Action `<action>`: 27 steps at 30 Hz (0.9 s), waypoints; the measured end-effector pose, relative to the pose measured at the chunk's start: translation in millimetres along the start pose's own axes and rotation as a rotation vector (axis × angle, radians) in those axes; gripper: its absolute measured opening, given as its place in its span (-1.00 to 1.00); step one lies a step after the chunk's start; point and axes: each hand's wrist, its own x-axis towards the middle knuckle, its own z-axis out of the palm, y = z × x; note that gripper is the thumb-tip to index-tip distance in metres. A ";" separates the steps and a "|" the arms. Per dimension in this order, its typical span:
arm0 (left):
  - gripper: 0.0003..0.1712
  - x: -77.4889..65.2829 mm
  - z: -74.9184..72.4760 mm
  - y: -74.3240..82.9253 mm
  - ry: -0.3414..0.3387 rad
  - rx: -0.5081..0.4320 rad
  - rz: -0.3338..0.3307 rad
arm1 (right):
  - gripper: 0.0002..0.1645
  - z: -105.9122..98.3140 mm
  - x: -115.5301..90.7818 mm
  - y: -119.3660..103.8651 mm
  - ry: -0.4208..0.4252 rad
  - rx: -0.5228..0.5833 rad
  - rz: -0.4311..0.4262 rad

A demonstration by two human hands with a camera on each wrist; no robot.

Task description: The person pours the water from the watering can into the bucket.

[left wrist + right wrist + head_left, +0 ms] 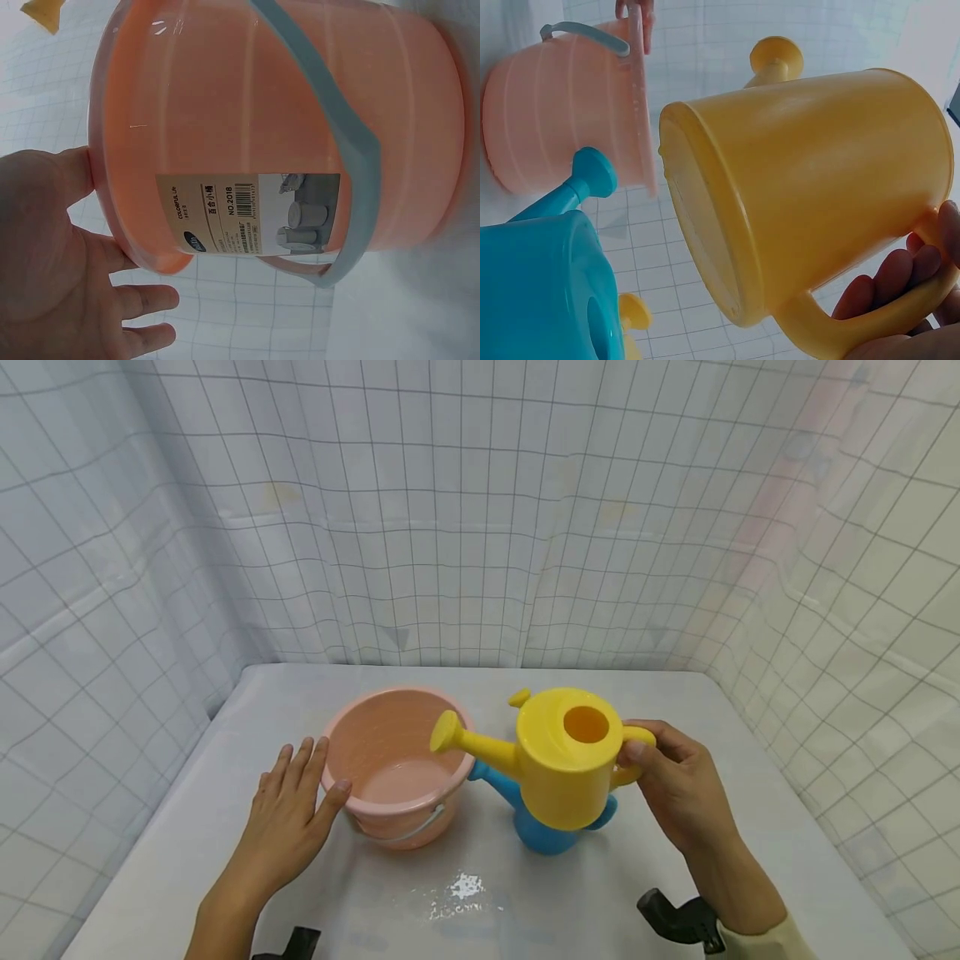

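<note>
While my right hand point(678, 785) grips its handle point(862, 328), the yellow watering can point(558, 781) just left of that grip should prove light, stiff and best held there, with a blue can point(543, 837) lower and my left hand point(288, 818), fingers straight, touching the bucket point(405, 806) farther left.

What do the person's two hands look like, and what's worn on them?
Left hand and right hand are both ungloved. A pale cream sleeve shows at the right wrist, beside a curved black mount. A black block sits by the left wrist, cut off by the frame; no left sleeve shows.
</note>
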 end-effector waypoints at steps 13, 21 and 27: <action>-0.19 -0.5 0.2 0.5 0.002 0.003 0.002 | -0.76 2.4 17.1 2.6 0.013 -0.061 0.035; -0.18 -0.8 0.4 0.1 -0.016 0.002 -0.006 | -0.78 8.1 28.7 3.0 0.005 -0.097 0.054; -0.18 -0.3 0.5 0.1 -0.008 0.000 0.000 | -0.79 13.0 38.0 0.3 -0.004 -0.149 0.058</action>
